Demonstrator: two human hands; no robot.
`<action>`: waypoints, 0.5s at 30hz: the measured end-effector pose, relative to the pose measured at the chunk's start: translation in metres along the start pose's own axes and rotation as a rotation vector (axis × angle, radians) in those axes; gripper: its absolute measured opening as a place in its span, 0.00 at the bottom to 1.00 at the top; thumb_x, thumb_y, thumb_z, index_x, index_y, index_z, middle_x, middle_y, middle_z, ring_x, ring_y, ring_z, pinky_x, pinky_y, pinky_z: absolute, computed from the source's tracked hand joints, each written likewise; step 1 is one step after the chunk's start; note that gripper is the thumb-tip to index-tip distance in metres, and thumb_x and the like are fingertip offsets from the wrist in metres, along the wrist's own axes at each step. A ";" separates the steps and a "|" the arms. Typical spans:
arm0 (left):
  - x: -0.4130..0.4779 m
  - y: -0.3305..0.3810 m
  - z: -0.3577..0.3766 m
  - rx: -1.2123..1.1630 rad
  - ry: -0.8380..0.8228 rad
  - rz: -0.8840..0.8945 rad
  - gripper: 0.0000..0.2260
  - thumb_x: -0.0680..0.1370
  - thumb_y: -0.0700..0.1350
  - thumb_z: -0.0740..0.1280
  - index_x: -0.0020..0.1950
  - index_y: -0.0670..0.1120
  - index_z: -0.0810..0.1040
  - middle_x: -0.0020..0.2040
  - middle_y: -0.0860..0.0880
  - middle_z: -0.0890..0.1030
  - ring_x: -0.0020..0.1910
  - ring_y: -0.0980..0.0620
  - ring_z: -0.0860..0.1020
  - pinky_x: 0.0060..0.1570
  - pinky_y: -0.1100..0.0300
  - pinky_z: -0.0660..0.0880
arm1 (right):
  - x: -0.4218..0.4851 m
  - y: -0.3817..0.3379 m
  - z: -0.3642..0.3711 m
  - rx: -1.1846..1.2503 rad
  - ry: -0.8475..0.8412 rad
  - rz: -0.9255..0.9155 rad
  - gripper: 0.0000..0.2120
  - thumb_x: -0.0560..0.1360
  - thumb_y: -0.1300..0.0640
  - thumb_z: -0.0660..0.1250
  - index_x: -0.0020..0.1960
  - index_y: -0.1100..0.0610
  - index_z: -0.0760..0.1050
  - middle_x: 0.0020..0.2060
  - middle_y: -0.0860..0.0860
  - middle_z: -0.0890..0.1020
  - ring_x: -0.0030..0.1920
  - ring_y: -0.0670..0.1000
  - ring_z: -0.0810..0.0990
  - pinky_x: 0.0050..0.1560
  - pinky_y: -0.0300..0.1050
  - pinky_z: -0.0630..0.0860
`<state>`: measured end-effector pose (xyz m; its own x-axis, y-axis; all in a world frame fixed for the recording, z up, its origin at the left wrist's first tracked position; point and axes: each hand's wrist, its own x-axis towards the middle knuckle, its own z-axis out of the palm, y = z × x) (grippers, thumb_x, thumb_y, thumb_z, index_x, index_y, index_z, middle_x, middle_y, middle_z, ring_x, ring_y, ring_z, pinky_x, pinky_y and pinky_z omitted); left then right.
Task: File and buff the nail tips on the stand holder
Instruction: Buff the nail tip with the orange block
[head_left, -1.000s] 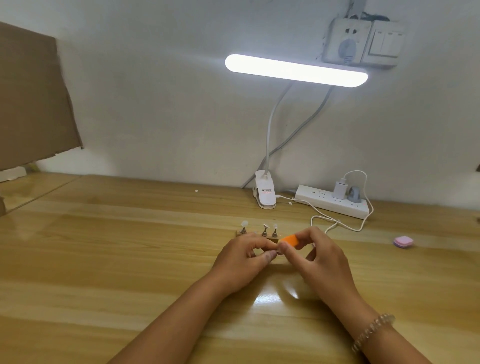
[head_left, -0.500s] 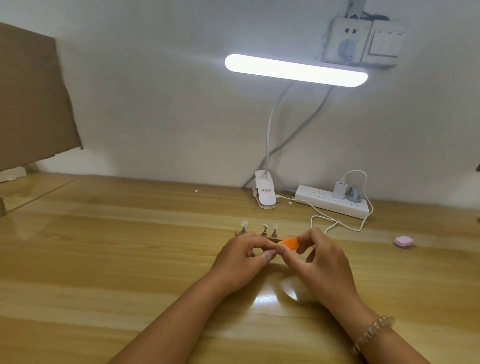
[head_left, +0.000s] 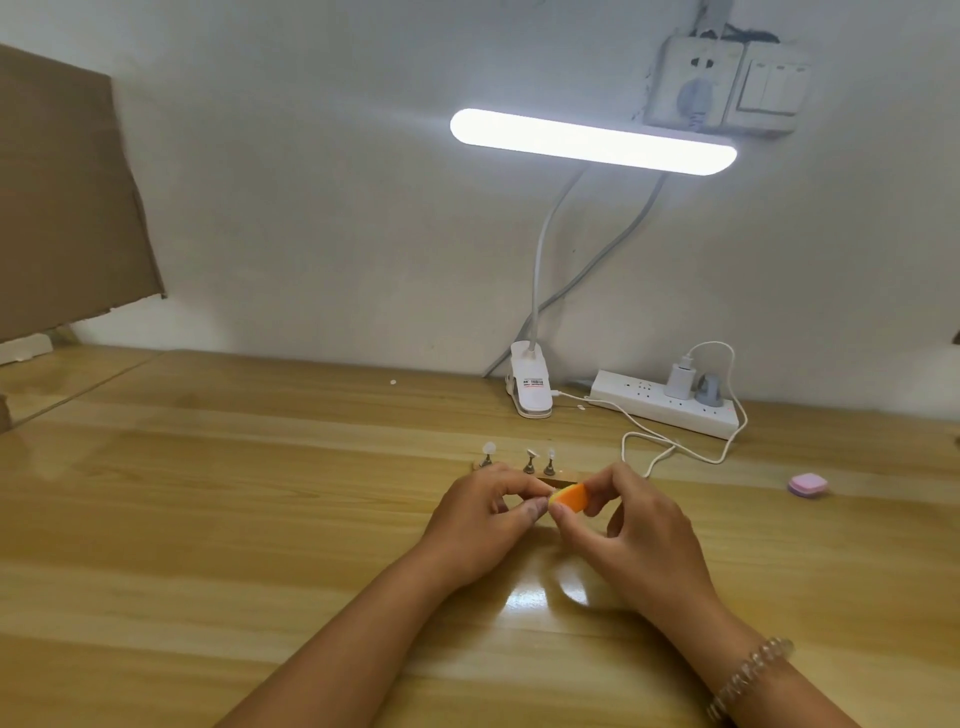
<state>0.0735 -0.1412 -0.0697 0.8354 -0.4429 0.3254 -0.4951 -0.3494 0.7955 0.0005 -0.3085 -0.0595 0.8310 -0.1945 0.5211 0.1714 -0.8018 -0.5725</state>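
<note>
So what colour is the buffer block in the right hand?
Orange buffer block, paler at one end, pinched by the right hand; head view.

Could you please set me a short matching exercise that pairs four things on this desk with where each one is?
Things:
1. orange buffer
2. pink block
3. power strip
4. cardboard

Places:
A. at the far left of the view
B. pinched by the right hand
C. alone on the right side of the desk
D. just right of the lamp clip

Pairs: 1-B, 2-C, 3-D, 4-A
</note>
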 end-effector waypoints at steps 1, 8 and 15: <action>0.000 0.000 0.000 -0.001 0.001 0.001 0.07 0.78 0.44 0.70 0.51 0.55 0.85 0.45 0.59 0.78 0.32 0.60 0.68 0.37 0.66 0.64 | -0.002 -0.001 0.001 -0.011 -0.038 -0.014 0.16 0.65 0.37 0.70 0.42 0.47 0.72 0.36 0.41 0.78 0.35 0.43 0.75 0.37 0.48 0.75; 0.000 0.000 0.001 -0.035 -0.025 -0.008 0.07 0.80 0.44 0.67 0.53 0.54 0.83 0.49 0.57 0.84 0.31 0.54 0.70 0.40 0.51 0.75 | 0.001 -0.001 -0.003 0.057 0.114 0.002 0.11 0.69 0.44 0.73 0.47 0.45 0.74 0.41 0.41 0.80 0.31 0.45 0.75 0.42 0.45 0.76; -0.001 -0.002 0.002 0.015 -0.049 0.002 0.07 0.80 0.44 0.66 0.51 0.56 0.82 0.45 0.59 0.82 0.31 0.56 0.72 0.41 0.54 0.75 | -0.002 -0.008 -0.002 -0.054 0.030 -0.089 0.12 0.71 0.47 0.74 0.51 0.46 0.77 0.45 0.39 0.79 0.35 0.41 0.74 0.40 0.49 0.76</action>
<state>0.0734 -0.1417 -0.0726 0.8220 -0.4832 0.3014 -0.5005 -0.3606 0.7870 -0.0036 -0.3031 -0.0542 0.7973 -0.1369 0.5878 0.2147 -0.8459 -0.4882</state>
